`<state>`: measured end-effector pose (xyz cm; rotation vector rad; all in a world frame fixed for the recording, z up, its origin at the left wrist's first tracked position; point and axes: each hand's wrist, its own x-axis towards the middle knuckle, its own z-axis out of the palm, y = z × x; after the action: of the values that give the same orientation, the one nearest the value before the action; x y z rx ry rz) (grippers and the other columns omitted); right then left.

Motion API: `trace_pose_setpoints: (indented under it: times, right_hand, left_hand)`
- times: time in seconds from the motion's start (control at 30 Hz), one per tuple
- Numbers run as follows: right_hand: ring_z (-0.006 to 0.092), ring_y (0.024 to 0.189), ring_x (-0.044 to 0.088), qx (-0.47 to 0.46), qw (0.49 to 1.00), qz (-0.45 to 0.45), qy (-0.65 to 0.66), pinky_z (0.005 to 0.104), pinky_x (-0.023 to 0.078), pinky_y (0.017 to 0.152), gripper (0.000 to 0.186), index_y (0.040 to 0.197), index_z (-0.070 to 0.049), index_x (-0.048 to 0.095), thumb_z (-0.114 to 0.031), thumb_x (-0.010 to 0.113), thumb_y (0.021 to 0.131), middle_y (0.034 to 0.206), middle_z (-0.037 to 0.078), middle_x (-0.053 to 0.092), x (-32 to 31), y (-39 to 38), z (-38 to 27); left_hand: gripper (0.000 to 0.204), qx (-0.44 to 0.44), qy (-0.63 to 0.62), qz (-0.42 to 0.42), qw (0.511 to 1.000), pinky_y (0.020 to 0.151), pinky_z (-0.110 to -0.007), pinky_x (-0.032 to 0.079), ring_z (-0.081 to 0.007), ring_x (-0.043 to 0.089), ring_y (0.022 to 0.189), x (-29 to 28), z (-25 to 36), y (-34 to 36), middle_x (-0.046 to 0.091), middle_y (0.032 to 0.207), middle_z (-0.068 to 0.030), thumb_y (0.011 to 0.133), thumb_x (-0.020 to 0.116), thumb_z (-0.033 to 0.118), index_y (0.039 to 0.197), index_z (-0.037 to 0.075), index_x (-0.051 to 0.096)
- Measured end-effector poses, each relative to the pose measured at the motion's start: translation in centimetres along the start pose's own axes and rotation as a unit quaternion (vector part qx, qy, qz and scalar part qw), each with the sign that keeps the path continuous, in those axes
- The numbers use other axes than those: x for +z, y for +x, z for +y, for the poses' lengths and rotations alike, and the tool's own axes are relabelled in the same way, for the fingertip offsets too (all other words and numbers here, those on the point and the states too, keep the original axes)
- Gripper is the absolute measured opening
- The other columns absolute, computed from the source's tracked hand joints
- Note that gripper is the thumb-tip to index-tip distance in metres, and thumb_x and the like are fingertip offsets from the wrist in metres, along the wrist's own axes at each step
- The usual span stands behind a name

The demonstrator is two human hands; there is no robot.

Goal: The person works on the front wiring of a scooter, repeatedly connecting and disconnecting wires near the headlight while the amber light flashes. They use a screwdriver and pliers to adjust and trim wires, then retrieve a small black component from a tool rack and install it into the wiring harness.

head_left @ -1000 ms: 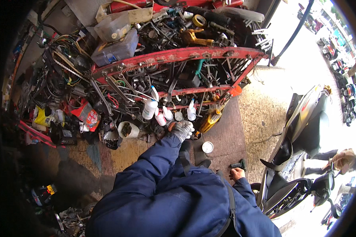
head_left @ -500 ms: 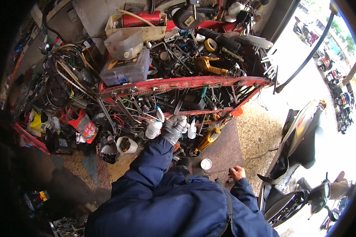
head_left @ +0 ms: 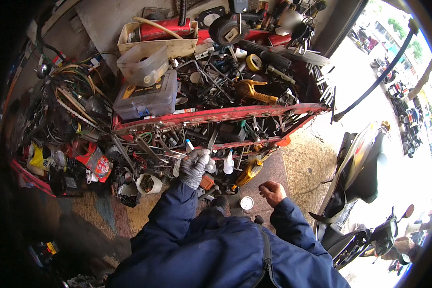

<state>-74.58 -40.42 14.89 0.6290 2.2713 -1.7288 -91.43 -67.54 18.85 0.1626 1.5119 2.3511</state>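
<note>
Scooter (head_left: 373,175): stands at right, beyond arm's length of the work; count one up close, with more parked far right, too small to number.
Red rack (head_left: 216,116): spreads across the far side, crammed with tools; count one.
Lidded case (head_left: 146,98): lies at far left on the rack, under a clear tub (head_left: 144,65); count one of each.
Left hand (head_left: 193,169): gloved in grey, reaches to the rack's near edge with fingers curled; cannot tell whether gripping anything. Best to close squarely round a bottle's body, probably, and to keep the knuckles off loose metal.
Right hand (head_left: 273,193): bare, hangs over the brown mat (head_left: 278,168) with fingers loosely bent; shows nothing held, but cannot tell what lies under the palm. Best kept clear of the tub below, to avoid a knock.
Yellow bottle (head_left: 251,171): leans between both hands, farther off; count one.
Blue-tipped bottle (head_left: 189,146): sits mostly hidden behind the glove; cannot tell if touched.
White spray bottle (head_left: 228,164): stands just right of the glove; count two bottles with the blue-tipped one.
White tub (head_left: 246,203): rests near, left of the bare hand; count one.
</note>
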Motion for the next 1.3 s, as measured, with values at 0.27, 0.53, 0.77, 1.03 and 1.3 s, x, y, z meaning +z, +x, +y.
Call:
trace_pose_setpoints:
  times: [0.27, 0.53, 0.77, 1.03, 1.3]
  right_hand:
    - [0.0192, 0.069, 0.064, 0.019, 0.998, -0.001, -0.059, 0.0323, 0.05, 0.065, 0.021, 0.09, 0.001, 0.065, -0.02, 0.06, 0.085, 0.076, 0.012, 0.067, 1.3, 0.1, 2.3]
    - [0.0178, 0.07, 0.063, 0.014, 0.998, 0.009, -0.067, 0.0312, 0.051, 0.064, 0.023, 0.093, 0.002, 0.065, -0.019, 0.059, 0.086, 0.078, 0.01, 0.067, 1.1, -0.2, 3.6]
    - [0.0153, 0.069, 0.061, 0.044, 0.999, 0.003, -0.027, 0.0298, 0.05, 0.062, 0.023, 0.095, 0.003, 0.065, -0.017, 0.058, 0.087, 0.078, 0.009, 0.066, 1.4, -0.7, 4.2]
    - [0.0151, 0.07, 0.061, -0.022, 0.998, 0.011, -0.05, 0.03, 0.05, 0.064, 0.021, 0.094, 0.004, 0.065, -0.015, 0.06, 0.086, 0.077, 0.008, 0.066, 1.3, 0.5, 1.6]
    - [0.0169, 0.073, 0.06, -0.21, 0.975, -0.064, -0.014, 0.0298, 0.048, 0.065, 0.013, 0.093, 0.002, 0.063, -0.007, 0.06, 0.084, 0.078, 0.011, 0.062, 2.0, 2.8, -16.5]
  left_hand:
    - [0.009, 0.048, 0.05, 0.017, 0.997, 0.052, -0.027, 0.046, -0.012, 0.056, 0.057, -0.7, 1.6, 0.3, 0.061, 0.067, -0.0046, 0.091, 0.059, 0.014, 0.095, 0.006, 0.062]
    - [0.011, 0.01, 0.049, 0.003, 0.999, 0.056, -0.028, 0.049, -0.0123, 0.058, 0.058, -0.7, 1.3, 1.0, 0.062, 0.066, -0.0045, 0.092, 0.058, 0.015, 0.095, 0.005, 0.062]
    - [0.011, -0.038, 0.04, 0.017, 0.998, 0.039, -0.02, 0.037, -0.0094, 0.052, 0.054, -0.2, 1.2, 0.5, 0.059, 0.071, -0.0045, 0.093, 0.057, 0.016, 0.096, 0.006, 0.058]
    - [0.009, -0.041, 0.049, -0.018, 0.998, 0.041, -0.019, 0.036, -0.0072, 0.049, 0.053, -0.1, 1.0, 0.0, 0.059, 0.07, -0.0044, 0.093, 0.055, 0.013, 0.096, 0.006, 0.059]
    - [0.016, -0.042, 0.075, -0.005, 0.996, 0.059, -0.025, 0.051, -0.0133, 0.061, 0.064, -0.5, 0.2, -1.7, 0.063, 0.073, -0.0053, 0.092, 0.057, 0.017, 0.098, 0.003, 0.061]
